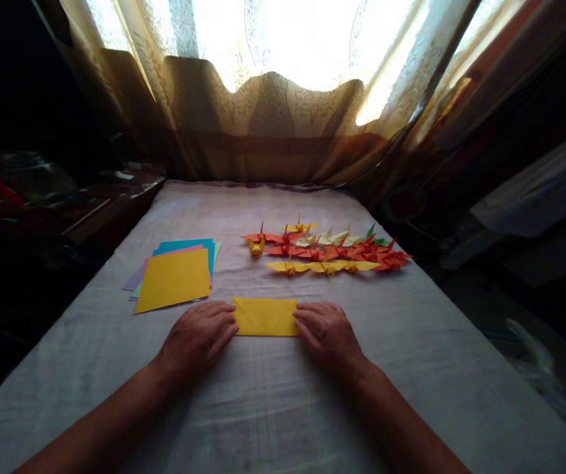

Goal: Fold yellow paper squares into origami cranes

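Note:
A sheet of yellow origami paper (265, 317), folded into a rectangle with faint creases, lies on the cloth in front of me. My left hand (201, 332) grips its left end between thumb and fingers. At the opposite end, my right hand (328, 334) has its fingers closed on the right edge. Beyond the right hand stand several folded paper cranes in rows: yellow cranes (327, 266) nearest, red cranes (342, 251) behind them, with cream and green ones farther back. A small yellow folded piece (256, 247) sits at the left of the rows.
To the left lies a fanned stack of coloured paper squares, a yellow sheet (174, 280) on top and blue, pink and purple edges below. A pale cloth (273, 408) covers the table. Behind it hangs a curtain (273, 131). A dark cluttered surface (110, 197) adjoins at left.

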A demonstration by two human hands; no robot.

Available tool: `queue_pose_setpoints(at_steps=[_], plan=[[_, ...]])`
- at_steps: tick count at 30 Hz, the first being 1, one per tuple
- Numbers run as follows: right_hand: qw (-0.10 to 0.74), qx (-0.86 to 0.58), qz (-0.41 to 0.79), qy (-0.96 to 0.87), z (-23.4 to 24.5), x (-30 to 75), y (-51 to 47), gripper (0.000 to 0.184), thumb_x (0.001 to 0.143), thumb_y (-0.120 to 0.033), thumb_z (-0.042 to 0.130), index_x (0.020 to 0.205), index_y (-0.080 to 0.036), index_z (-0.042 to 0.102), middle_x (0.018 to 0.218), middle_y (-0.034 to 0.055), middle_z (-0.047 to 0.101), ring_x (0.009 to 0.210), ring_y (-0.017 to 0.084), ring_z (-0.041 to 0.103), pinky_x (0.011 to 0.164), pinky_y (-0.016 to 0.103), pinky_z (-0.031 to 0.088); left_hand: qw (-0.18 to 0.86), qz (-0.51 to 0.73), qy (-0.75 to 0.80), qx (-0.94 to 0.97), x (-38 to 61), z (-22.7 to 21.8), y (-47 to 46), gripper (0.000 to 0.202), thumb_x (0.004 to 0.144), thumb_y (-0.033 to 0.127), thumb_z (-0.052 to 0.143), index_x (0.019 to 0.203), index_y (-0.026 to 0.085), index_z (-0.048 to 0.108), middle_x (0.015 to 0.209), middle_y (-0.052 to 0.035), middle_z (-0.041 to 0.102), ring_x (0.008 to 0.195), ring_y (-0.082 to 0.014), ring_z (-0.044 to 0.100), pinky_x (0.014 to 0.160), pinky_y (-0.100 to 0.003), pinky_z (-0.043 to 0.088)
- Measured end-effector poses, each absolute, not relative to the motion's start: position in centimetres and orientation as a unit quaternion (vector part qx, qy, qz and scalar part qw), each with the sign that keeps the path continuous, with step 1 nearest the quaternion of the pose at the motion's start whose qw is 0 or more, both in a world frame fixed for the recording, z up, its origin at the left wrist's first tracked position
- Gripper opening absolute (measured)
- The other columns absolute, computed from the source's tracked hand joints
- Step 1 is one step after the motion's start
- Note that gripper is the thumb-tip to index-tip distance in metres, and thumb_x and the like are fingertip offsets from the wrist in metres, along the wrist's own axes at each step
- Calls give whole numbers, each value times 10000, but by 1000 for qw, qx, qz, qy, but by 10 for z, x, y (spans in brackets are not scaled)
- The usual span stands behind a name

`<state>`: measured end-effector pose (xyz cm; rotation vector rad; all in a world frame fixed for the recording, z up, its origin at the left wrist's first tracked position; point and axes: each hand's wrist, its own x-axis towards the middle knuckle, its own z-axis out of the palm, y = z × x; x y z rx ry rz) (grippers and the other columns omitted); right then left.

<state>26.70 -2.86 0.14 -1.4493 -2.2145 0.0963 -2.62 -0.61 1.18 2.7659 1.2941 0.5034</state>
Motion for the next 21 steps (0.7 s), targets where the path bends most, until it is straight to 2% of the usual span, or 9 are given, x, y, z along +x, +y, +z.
queue_pose_setpoints(at_steps=[1,3,6,10,13,17,19,21], plan=[[240,-552,28,-798,0,265,-23,227,873,-207,578,1050,-235,717,1134,86,725,1056,231,651,939,411,451,15,176,434,883,-20,10,-2,352,985,409,440,1100,188,689,1238,-100,693,1151,-265,631,1017,-441,476],[223,-585,15,-779,-4,262,-13,341,828,-248,639,1164,-202,678,1266,129,660,1184,286,587,987,463,436,-9,184,458,870,-11,3,6,489,932,487,526,1268,141,607,1325,-154,634,1223,-313,584,1040,-489,459],[203,-605,11,-770,-13,259,-10,482,782,-324,693,1237,-175,637,1369,162,582,1302,340,487,1040,517,395,-9,164,470,867,-5,-11,13,622,870,552,599,1318,123,564,1335,-179,620,1243,-342,566,1051,-514,448],[209,-589,25,-780,-21,261,-15,496,757,-364,713,1213,-185,639,1387,159,563,1328,337,458,1084,522,355,5,188,468,863,-8,-26,13,562,865,540,612,1288,173,568,1354,-151,608,1272,-325,544,1082,-506,422],[236,-579,27,-780,-24,261,-18,507,759,-345,701,1231,-181,615,1395,162,552,1338,324,448,1095,520,346,17,223,467,856,-8,-30,10,574,860,513,627,1310,171,526,1348,-158,606,1274,-328,541,1086,-522,417],[257,-563,20,-785,-25,260,-17,432,764,-314,682,1172,-185,625,1377,157,565,1332,319,453,1081,521,363,19,258,458,851,-6,-28,6,563,853,458,656,1308,168,495,1332,-169,609,1248,-323,560,1064,-529,441],[262,-554,8,-790,-26,260,-16,447,772,-308,670,1196,-179,610,1373,160,567,1324,319,459,1073,520,373,13,280,444,851,-3,-23,5,489,854,421,661,1252,175,520,1344,-171,601,1264,-323,547,1061,-537,440],[269,-545,-9,-794,-26,260,-16,524,782,-307,657,1279,-169,564,1377,164,561,1319,318,461,1070,517,376,14,302,422,855,0,-17,4,326,882,351,631,1160,196,558,1299,-144,638,1236,-304,572,1064,-538,434]])
